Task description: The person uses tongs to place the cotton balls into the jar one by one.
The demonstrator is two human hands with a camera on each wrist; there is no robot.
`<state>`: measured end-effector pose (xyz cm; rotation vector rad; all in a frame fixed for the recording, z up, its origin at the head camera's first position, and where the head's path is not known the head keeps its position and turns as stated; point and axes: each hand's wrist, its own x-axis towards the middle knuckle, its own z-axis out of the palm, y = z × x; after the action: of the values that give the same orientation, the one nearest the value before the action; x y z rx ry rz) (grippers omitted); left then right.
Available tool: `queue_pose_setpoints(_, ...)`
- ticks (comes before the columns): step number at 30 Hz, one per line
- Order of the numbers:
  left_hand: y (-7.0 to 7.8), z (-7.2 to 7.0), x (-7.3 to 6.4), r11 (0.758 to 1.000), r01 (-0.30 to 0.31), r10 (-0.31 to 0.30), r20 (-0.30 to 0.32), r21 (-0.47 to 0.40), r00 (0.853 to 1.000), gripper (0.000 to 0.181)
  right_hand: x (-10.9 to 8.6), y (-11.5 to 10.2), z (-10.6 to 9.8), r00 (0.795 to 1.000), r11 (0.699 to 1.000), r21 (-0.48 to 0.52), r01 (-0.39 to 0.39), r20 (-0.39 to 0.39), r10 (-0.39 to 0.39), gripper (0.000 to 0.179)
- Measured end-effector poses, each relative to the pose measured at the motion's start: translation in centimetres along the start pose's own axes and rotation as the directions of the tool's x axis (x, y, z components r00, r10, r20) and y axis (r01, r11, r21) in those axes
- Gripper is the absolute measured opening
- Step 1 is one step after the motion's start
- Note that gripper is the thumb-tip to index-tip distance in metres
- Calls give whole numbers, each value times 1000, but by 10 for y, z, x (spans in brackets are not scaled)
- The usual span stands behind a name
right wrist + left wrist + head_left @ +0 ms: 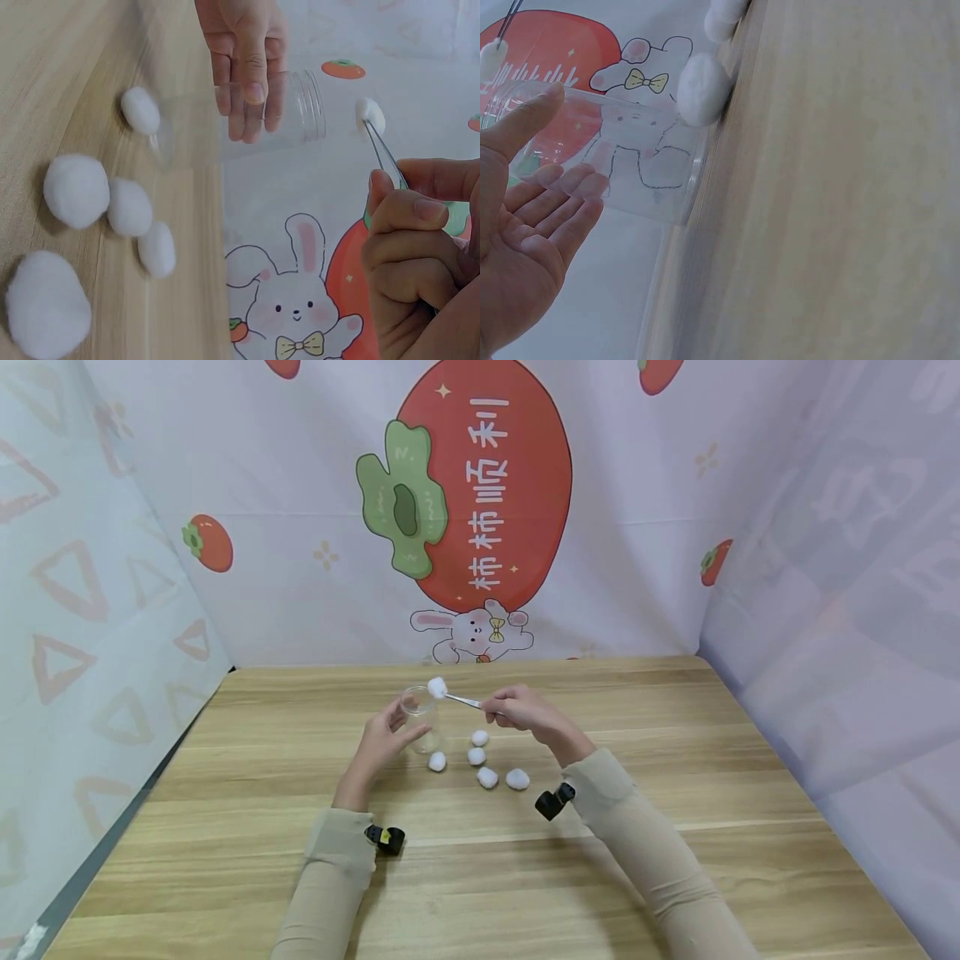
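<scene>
A clear jar (426, 742) stands upright on the table, its mouth uncovered. My left hand (382, 743) holds it from the left, with the thumb (532, 120) along one side and the fingers around the other. Between thumb and fingers, my right hand (525, 708) pinches metal tweezers (465, 701). A white cotton ball (437, 687) is caught in the tweezer tips, just above the jar's rim in the right wrist view (373, 120). Near the jar's base lies another cotton ball (437, 762). Through the clear wall, no cotton shows inside the jar.
Several more cotton balls lie on the wooden table (465, 893) between the hands, among them one at the right (517, 779) and one farther back (480, 737). A printed cloth (300, 602) hangs behind the table, with more cloth at both sides.
</scene>
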<state>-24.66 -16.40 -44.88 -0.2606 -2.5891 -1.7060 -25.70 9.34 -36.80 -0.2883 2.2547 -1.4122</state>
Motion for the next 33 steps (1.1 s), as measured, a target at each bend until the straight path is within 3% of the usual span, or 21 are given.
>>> queue_pose_setpoints(18, 2, 0, -2, 1000, 20, -20, 6, 1, 1000, 74, 7, -5, 11, 1000, 1000, -7, 26, -9, -26, 28)
queue_pose_setpoints(33, 2, 0, -1, 1000, 16, -16, -5, -4, 1000, 74, 15, -5, 23, 1000, 1000, -4, 1, -28, -1, 29)
